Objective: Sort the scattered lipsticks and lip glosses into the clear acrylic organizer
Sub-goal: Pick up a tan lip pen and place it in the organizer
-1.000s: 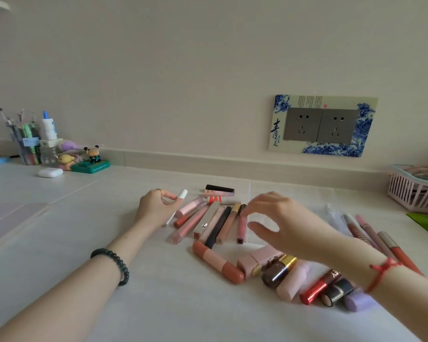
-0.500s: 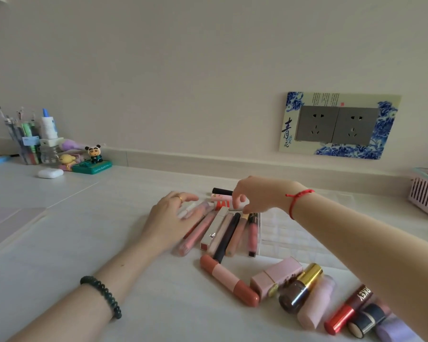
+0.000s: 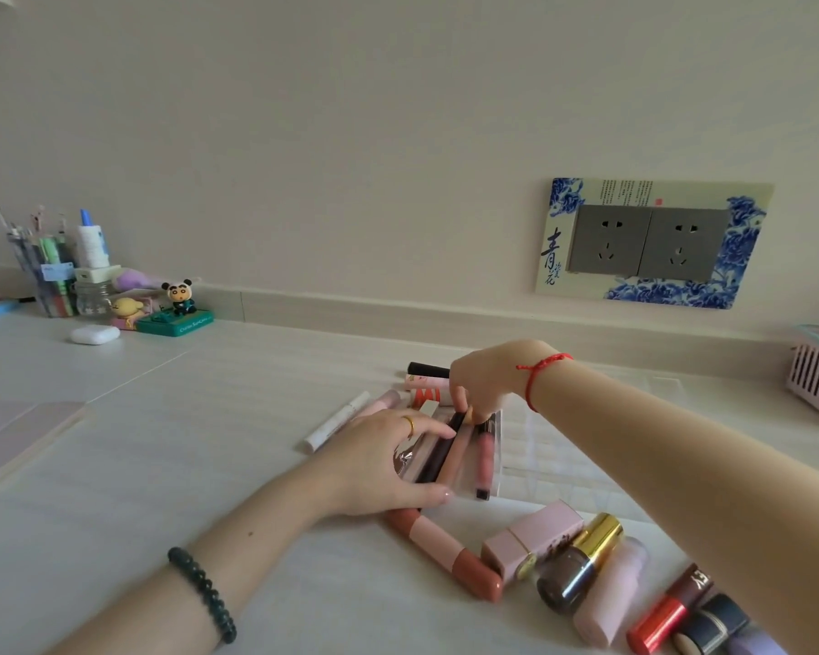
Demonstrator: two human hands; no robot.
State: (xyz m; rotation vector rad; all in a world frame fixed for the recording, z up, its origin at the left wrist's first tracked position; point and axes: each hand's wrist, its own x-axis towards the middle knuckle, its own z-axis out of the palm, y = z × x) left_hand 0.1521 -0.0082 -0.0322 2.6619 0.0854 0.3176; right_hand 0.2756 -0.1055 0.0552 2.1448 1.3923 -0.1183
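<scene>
Lipsticks point(image 3: 533, 536) lie just beside; left hand point(image 3: 374, 460) spread over slim tubes point(image 3: 459, 449); right hand point(image 3: 485, 380) pinches their tops.

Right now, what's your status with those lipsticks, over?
Left hand flat across the slim tubes. Right hand at their far ends, grip unclear. Clear organizer lies just right. Thick lipsticks crowd near side.

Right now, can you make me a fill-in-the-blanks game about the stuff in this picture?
The left hand wears a gold ____ on one finger.
The right hand has a ____ string round its wrist.
The wall plate holds ____ grey sockets.
Missing words: ring, red, two.
</scene>
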